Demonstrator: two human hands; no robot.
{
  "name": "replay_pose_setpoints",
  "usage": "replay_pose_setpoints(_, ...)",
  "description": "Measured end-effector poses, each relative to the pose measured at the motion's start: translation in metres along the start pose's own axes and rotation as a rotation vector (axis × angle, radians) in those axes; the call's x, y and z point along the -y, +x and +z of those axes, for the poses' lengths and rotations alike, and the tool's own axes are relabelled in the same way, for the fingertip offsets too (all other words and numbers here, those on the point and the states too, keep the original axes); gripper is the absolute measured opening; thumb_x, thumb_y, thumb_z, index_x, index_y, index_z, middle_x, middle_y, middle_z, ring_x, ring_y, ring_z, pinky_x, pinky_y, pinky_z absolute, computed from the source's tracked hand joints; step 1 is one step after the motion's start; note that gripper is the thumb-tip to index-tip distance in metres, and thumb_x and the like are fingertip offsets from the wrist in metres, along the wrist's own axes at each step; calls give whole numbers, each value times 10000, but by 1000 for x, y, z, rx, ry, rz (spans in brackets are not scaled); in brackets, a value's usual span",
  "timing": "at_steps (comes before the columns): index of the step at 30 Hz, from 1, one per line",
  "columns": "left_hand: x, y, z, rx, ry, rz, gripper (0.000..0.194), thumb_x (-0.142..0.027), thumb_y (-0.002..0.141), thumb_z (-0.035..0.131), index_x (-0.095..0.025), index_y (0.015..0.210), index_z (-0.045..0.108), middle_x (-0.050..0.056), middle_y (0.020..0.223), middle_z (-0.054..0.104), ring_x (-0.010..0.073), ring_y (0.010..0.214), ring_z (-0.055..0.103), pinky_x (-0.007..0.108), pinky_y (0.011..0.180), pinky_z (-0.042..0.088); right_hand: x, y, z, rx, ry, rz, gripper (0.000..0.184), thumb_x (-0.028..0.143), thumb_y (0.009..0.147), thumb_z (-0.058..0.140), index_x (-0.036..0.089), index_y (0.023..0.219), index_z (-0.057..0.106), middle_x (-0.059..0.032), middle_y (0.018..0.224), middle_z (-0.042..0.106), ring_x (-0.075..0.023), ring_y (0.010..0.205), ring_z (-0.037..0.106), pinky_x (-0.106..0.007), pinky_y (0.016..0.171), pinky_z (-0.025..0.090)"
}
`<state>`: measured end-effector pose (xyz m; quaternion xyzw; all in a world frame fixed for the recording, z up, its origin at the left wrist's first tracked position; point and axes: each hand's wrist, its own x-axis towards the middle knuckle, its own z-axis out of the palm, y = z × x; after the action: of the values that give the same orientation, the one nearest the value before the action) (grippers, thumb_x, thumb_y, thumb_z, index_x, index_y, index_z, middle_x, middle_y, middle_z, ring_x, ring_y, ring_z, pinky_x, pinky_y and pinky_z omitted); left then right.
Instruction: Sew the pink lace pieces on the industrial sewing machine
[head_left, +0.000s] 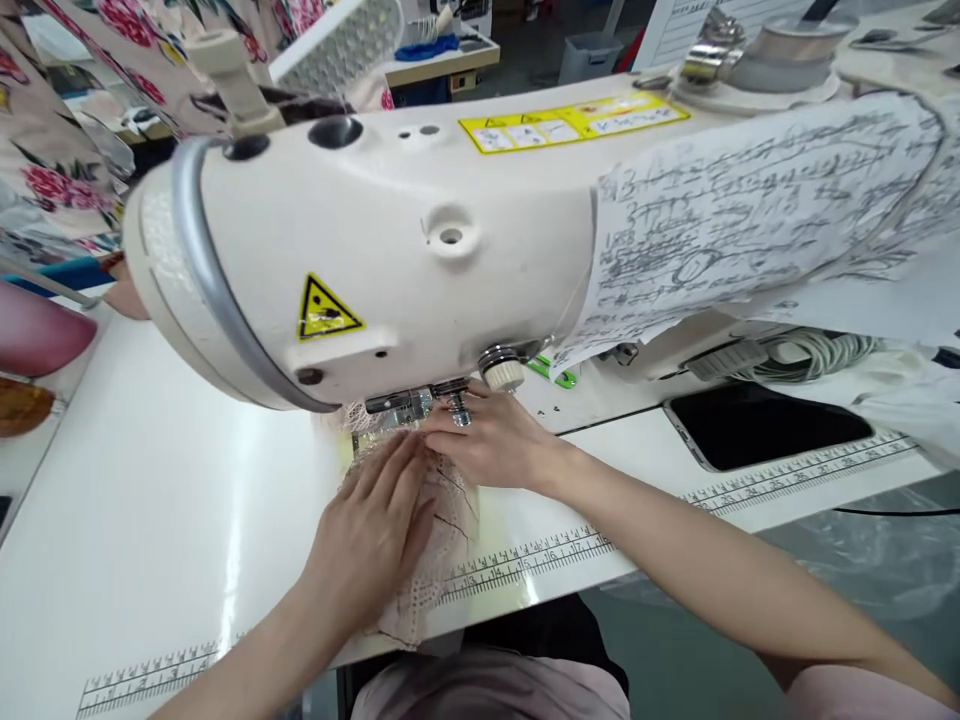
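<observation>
A cream sewing machine (390,250) fills the middle of the view. Under its head lies a strip of pale pink lace fabric (442,560), running toward the table's near edge. My left hand (371,530) lies flat on the lace, fingers stretched toward the presser foot (397,403). My right hand (495,440) rests just right of the needle, fingers curled and pressed on the lace by the foot. The needle itself is hidden behind the machine head.
The white table (150,500) has a ruler strip (525,560) along its near edge. A dark phone (765,425) lies at the right, near a coiled cable (817,352). A paper with handwriting (750,210) hangs on the machine arm. Floral fabric (67,150) hangs at the far left.
</observation>
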<state>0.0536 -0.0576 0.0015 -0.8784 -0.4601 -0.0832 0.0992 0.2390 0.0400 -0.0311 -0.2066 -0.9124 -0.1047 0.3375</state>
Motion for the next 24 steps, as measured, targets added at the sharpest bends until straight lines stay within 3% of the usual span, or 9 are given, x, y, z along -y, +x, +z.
replay_pose_setpoints(4, 16, 5, 8, 10, 13, -36, 474, -312, 971, 476, -43, 1361, 478, 167, 1376, 571, 305, 1304, 504, 430, 987, 532, 0, -1, 2, 95, -21, 46, 277, 24, 827, 483, 198, 728, 675, 16, 752, 709, -139, 841, 594, -307, 953, 406)
replay_pose_setpoints(12, 44, 13, 12, -9, 50, 81, 459, -242, 943, 502, -89, 1376, 484, 140, 1276, 650, 320, 1222, 568, 485, 982, 508, -1, 0, 3, 73, -25, 39, 334, 26, 879, 447, 196, 776, 716, 11, 865, 737, -147, 931, 594, -310, 980, 410)
replay_pose_setpoints(19, 44, 11, 12, -92, 85, 126, 375, -150, 913, 518, -44, 1267, 577, 144, 1227, 675, 312, 1112, 632, 477, 960, 518, -1, 0, 3, 45, -68, 42, 348, 16, 858, 446, 195, 890, 744, 20, 937, 754, -146, 955, 600, -311, 1023, 393)
replay_pose_setpoints(24, 50, 13, 13, -70, 77, 119, 366, -163, 933, 446, -26, 1245, 582, 150, 1181, 694, 290, 1025, 666, 446, 885, 552, -1, 1, 7, 11, -36, 55, 318, 23, 840, 474, 178, 927, 737, 5, 942, 749, -154, 1006, 599, -312, 1017, 397)
